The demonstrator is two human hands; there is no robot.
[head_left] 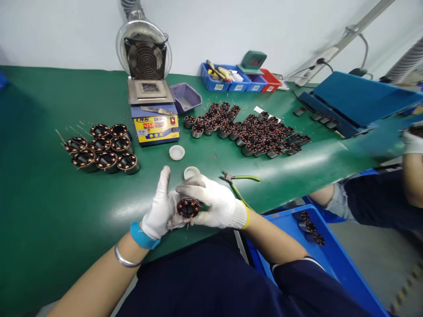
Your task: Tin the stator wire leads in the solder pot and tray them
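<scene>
A motor stator (pixel 188 208) with copper windings is held close to my body, its open end facing up and thin wire ends sticking out. My right hand (pixel 214 200), in a white glove, wraps over its far and right sides. My left hand (pixel 161 207), also gloved, holds it from the left and below, with the thumb raised away. Just beyond my fingers lies a white round lid (pixel 191 172), partly covered by the right hand. To the right rest cutting pliers (pixel 233 177) with green handles, jaws apart.
A solder pot (pixel 153 125) reading about 425 stands at the back under a fume hood (pixel 145 55). Several stators (pixel 106 161) are grouped left, more (pixel 257 132) right. A blue tray (pixel 343 264) holds stators beside me. Another person's arm (pixel 413 171) is at far right.
</scene>
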